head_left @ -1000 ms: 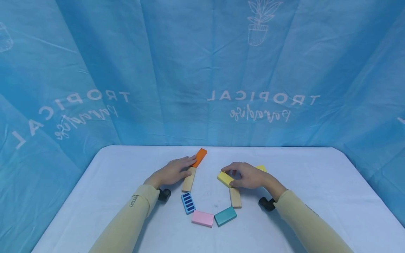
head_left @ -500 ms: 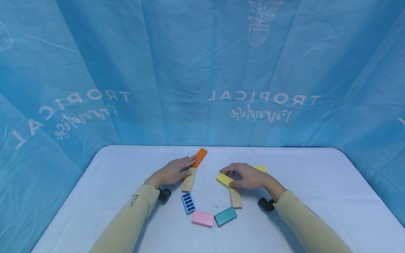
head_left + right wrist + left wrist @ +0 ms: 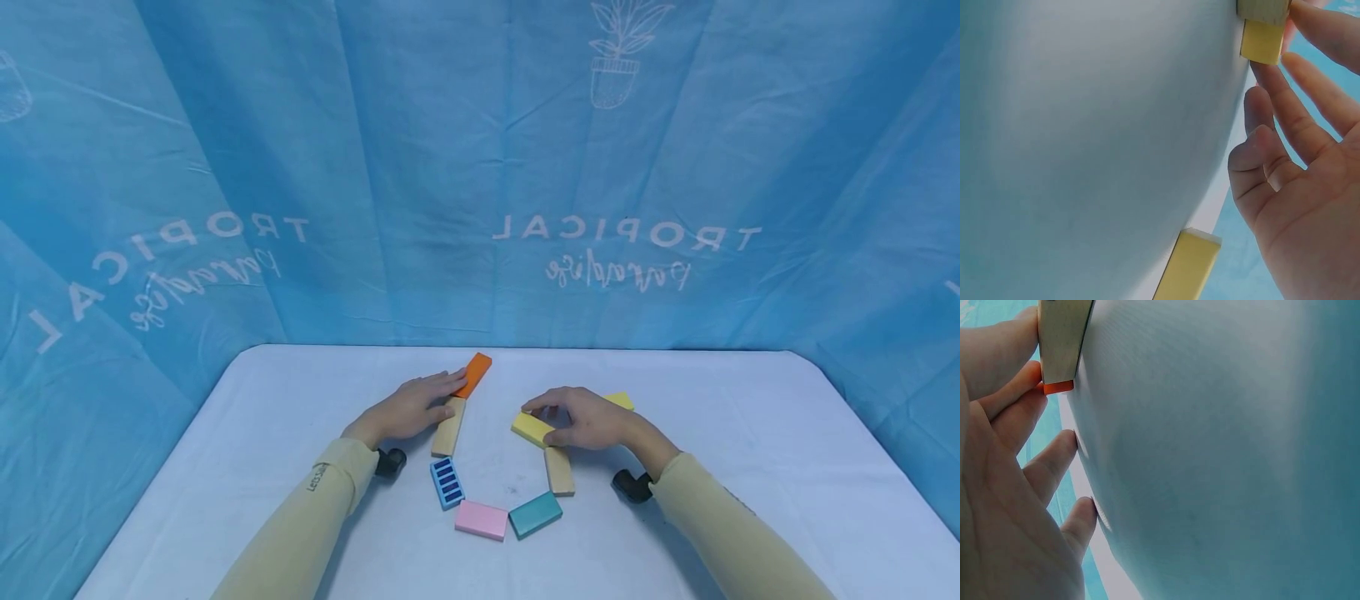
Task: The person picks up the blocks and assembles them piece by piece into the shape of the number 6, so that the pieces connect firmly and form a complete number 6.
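Observation:
My left hand (image 3: 408, 407) lies with fairly straight fingers against the orange block (image 3: 477, 373), its thumb beside a plain wooden block (image 3: 448, 429). In the left wrist view the fingertips (image 3: 1040, 403) meet the orange block's side, and most of that block hides behind the wooden one. Thumb and fingers of my right hand (image 3: 588, 417) pinch a yellow block (image 3: 531, 427) from both sides. Its near end meets another plain wooden block (image 3: 558, 472). Part of a second yellow block (image 3: 620, 401) shows behind the right hand.
Nearer the front, a blue block with dark panels (image 3: 447, 483), a pink block (image 3: 482, 520) and a teal block (image 3: 536, 515) continue the curved row. All lie flat on the white table (image 3: 720, 392). A blue printed curtain (image 3: 450, 167) hangs behind.
The pinched yellow block has shifted slightly left with my right fingertips. My left hand and the other blocks stay practically where they were.

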`<state>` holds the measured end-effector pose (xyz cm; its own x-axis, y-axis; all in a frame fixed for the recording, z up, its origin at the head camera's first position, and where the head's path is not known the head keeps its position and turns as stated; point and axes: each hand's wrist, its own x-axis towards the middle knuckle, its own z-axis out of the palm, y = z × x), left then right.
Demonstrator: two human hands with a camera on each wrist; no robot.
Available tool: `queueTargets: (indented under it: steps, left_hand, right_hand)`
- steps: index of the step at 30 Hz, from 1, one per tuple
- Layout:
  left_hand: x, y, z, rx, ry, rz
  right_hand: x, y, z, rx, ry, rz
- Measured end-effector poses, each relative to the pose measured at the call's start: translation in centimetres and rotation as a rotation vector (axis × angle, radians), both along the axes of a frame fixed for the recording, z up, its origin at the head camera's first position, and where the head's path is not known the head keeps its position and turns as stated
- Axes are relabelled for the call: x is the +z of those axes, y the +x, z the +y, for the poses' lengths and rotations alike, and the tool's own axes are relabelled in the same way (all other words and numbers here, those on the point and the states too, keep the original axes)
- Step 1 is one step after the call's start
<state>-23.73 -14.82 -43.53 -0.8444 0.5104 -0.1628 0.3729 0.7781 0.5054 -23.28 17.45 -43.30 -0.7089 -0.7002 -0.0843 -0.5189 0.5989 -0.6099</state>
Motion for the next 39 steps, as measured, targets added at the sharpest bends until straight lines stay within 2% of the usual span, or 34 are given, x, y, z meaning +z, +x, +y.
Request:
queueTargets:
  steps: [12, 17, 25, 32, 39]
  left_hand:
    - [0.1, 0.1, -0.1, -0.032, 0.016, 0.024]
    - [-0.1, 0.0, -0.1, -0.024, 0.012, 0.013]
    - [0.1, 0.0, -0.1, -0.021, 0.006, 0.017]
    - [0.1, 0.0, 0.0, -0.013, 0.007, 0.011]
    - [0.1, 0.0, -0.1, -0.006, 0.004, 0.006]
  right_hand:
    - [0.4, 0.5, 0.7, -0.034, -0.048, 0.018]
    - [0.6, 1.0, 1.7, -0.107, -0.085, 0.075]
    - [0.8, 1.8, 3.2, -0.201, -0.155, 0.117]
    - [0.9, 2.5, 4.4, -0.338, -0.181, 0.155]
    - [1.1, 2.8, 5.5, -0.48, -0.166, 0.229]
